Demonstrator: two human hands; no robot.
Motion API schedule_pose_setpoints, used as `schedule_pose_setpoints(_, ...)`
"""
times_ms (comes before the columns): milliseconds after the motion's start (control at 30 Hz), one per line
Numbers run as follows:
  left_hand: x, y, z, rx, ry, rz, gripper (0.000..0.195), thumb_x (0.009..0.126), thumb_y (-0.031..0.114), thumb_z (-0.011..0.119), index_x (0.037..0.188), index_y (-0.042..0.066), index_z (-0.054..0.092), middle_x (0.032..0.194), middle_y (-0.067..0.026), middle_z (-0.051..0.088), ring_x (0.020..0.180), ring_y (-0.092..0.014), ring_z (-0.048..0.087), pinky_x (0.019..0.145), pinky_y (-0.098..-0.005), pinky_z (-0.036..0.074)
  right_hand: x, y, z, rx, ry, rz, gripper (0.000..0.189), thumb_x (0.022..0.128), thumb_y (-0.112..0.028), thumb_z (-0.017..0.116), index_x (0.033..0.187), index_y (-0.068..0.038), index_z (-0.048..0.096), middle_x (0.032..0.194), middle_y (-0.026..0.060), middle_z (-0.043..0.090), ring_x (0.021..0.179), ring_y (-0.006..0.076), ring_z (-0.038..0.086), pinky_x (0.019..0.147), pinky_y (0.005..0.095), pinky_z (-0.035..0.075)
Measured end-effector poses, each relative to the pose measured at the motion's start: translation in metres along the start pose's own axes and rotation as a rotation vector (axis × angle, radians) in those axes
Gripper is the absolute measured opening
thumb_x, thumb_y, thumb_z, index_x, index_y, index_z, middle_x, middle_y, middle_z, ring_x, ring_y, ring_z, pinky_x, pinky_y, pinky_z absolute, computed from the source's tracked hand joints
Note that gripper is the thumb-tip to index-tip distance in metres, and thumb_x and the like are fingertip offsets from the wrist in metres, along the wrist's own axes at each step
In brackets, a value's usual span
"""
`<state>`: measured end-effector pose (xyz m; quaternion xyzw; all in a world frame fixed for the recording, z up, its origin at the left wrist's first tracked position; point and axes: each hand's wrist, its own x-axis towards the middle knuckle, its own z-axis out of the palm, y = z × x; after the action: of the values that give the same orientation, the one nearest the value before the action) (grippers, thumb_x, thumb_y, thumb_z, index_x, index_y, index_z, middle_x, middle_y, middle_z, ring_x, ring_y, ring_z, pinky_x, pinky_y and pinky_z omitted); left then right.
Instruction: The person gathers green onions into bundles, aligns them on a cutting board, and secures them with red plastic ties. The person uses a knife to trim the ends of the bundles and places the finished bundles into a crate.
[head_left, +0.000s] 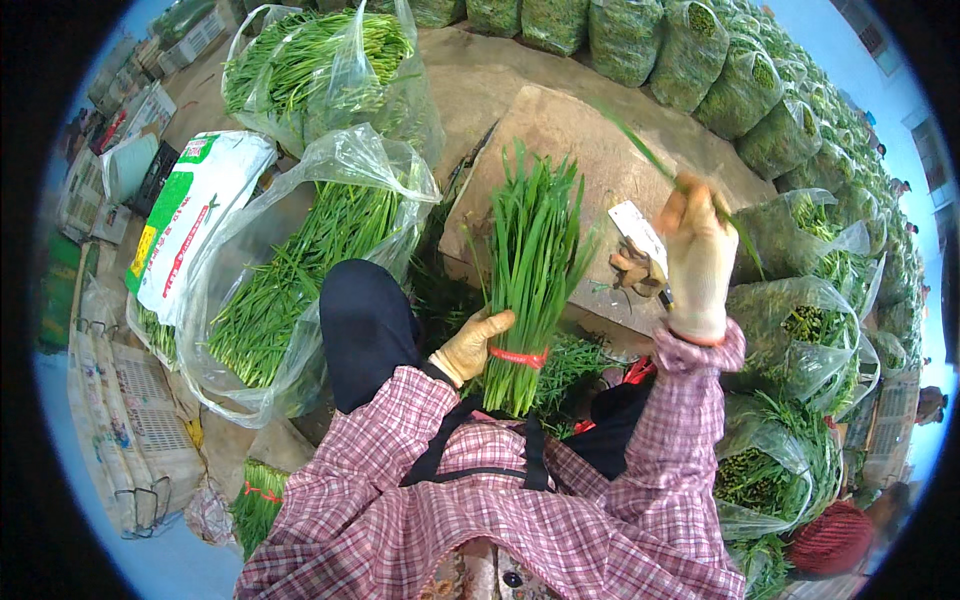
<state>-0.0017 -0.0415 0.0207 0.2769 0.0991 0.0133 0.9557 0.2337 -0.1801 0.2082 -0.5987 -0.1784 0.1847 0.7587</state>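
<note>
My left hand (475, 346), in a pale work glove, grips the side of a bunch of garlic chives (531, 247). A red band (519, 358) circles the bunch near its cut ends, and its leaf tips point away from me. My right hand (694, 232), also gloved and slightly blurred, is raised to the right. Pinched in it are loose chive leaves (643, 142) that stick out on both sides. Just left of that hand, a white card or packet (637, 232) and a crumpled brown item (634, 271) lie on a flat brown board (540, 120).
Clear plastic bags of chives (307, 277) stand at my left, near a white-and-green printed sack (199, 217). More filled bags (795, 337) line the right side and the back. Loose green trimmings (570, 375) lie between my knees. A dark red knitted cap (832, 536) shows at lower right.
</note>
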Motion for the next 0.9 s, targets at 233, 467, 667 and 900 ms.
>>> schedule_pose_setpoints(233,0.009,-0.003,0.002,0.106,0.203,0.153,0.061,0.085,0.003,0.083,0.138,0.002,0.054,0.127,-0.009,0.068,0.112,-0.022,0.067,0.101,-0.0402,0.054,-0.066,0.081,-0.022,-0.616,-0.07,-0.015,0.039,0.091,-0.002,0.072,0.13,-0.003,0.066,0.124,0.0063,0.066,0.105,0.0158,0.063,0.086,0.0295,0.053)
schedule_pose_setpoints(467,0.009,-0.011,0.017,0.388,0.344,0.258,0.066,0.078,0.001,0.085,0.136,-0.001,0.053,0.126,-0.0103,0.066,0.111,-0.019,0.064,0.099,-0.0328,0.052,-0.062,0.058,0.049,-0.509,-0.24,-0.16,0.04,0.089,-0.009,0.076,0.127,-0.002,0.066,0.108,0.0058,0.068,0.085,0.0139,0.061,0.079,0.0286,0.053)
schedule_pose_setpoints(667,0.01,-0.007,0.021,0.564,0.421,0.247,0.068,0.074,0.004,0.088,0.133,0.0,0.055,0.125,-0.0093,0.066,0.114,-0.019,0.062,0.103,-0.0345,0.049,-0.06,0.079,0.085,-0.471,-0.19,-0.013,0.02,0.089,-0.016,0.075,0.101,0.0,0.074,0.08,0.0038,0.068,0.066,0.0128,0.06,0.063,0.0273,0.049)
schedule_pose_setpoints(900,0.009,-0.004,0.011,0.362,0.359,0.309,0.061,0.08,0.0,0.082,0.135,0.002,0.055,0.125,-0.0068,0.067,0.112,-0.017,0.064,0.099,-0.0337,0.052,-0.064,0.077,0.077,0.232,-0.077,0.325,0.031,0.101,-0.03,0.067,0.105,0.0,0.063,0.063,-0.0033,0.051,0.046,0.0075,0.04,0.043,0.0249,0.03)
